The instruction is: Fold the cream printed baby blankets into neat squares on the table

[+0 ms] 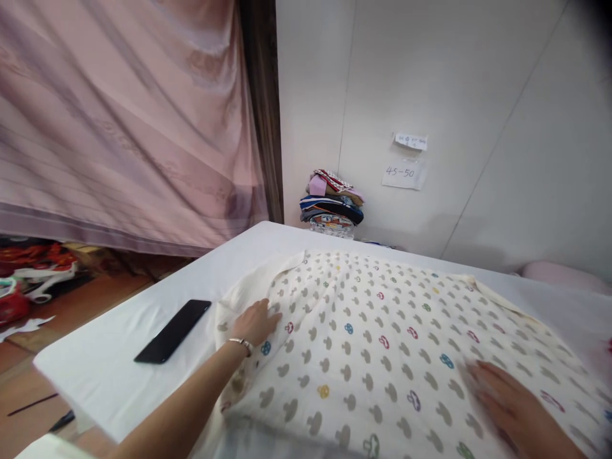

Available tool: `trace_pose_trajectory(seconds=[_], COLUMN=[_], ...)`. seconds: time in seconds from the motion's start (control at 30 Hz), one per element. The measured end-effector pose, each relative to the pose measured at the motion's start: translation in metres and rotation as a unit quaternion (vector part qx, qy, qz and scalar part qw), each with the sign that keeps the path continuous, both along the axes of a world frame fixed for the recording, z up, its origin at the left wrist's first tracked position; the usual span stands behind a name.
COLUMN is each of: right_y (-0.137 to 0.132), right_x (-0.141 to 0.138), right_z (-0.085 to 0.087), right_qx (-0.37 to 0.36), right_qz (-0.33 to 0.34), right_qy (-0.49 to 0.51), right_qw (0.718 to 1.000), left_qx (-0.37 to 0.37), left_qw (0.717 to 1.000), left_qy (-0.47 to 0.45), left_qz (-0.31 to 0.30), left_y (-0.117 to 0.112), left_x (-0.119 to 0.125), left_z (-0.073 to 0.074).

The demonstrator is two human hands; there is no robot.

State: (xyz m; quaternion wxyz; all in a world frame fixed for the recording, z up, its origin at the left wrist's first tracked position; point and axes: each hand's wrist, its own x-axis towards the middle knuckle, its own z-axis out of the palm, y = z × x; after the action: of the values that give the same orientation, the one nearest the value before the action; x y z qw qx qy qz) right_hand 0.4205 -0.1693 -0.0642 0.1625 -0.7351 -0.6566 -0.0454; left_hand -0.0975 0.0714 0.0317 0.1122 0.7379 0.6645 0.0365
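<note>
Through the head camera I am looking down at a cream mushroom-print cloth (382, 331) that is lying spread across the white table (109, 376), and both my hands are resting on top of it. My left hand (258, 322) is lying palm down at the cloth's near-left edge, fingers loosely together and pointing inward over the fabric, pinching nothing; a thin bracelet (240, 344) is sitting on that wrist. My right hand (511, 408) is pressing flat on the cloth's near-right part, fingers stretched out and slightly spread, gripping nothing; it is showing blurred, so I cannot tell finer detail. The cloth is filling the whole stretch between my two hands and is running on beyond them toward the wall. Just outside my left hand, off the cloth, a black phone (173, 330) is lying face up on the bare table. Well beyond my left hand, a stack of folded clothes (332, 204) is sitting against the wall, with paper notes (404, 173) stuck up to its right and a pink curtain (119, 127) hanging to its left.
</note>
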Motion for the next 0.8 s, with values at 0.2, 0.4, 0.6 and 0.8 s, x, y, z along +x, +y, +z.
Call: trace_pose_trajectory(seconds=[0.2,0.4,0.6,0.8], right_y=[0.008,0.006,-0.004,-0.037], right_x=[-0.037,-0.030,-0.023,0.002], right_z=[-0.028,-0.032,-0.034,-0.048], right_qx=[0.007,0.013,0.013,0.030], right_qz=[0.017,0.020,0.023,-0.009], right_qy=[-0.027,-0.035,-0.032,0.008], right_qw=[0.999,0.999,0.999,0.999], left_qx=[-0.061,-0.121,-0.066,0.024], left_qw=[0.996,0.967,0.927,0.824], left_qy=[-0.046,-0.204,-0.342,-0.542], left_qz=[0.056,0.093,0.136,0.165], left_y=[-0.006,-0.010,-0.021,-0.049], left_x=[-0.027,-0.028,-0.017,-0.071], left_z=[0.000,0.000,-0.002,0.046])
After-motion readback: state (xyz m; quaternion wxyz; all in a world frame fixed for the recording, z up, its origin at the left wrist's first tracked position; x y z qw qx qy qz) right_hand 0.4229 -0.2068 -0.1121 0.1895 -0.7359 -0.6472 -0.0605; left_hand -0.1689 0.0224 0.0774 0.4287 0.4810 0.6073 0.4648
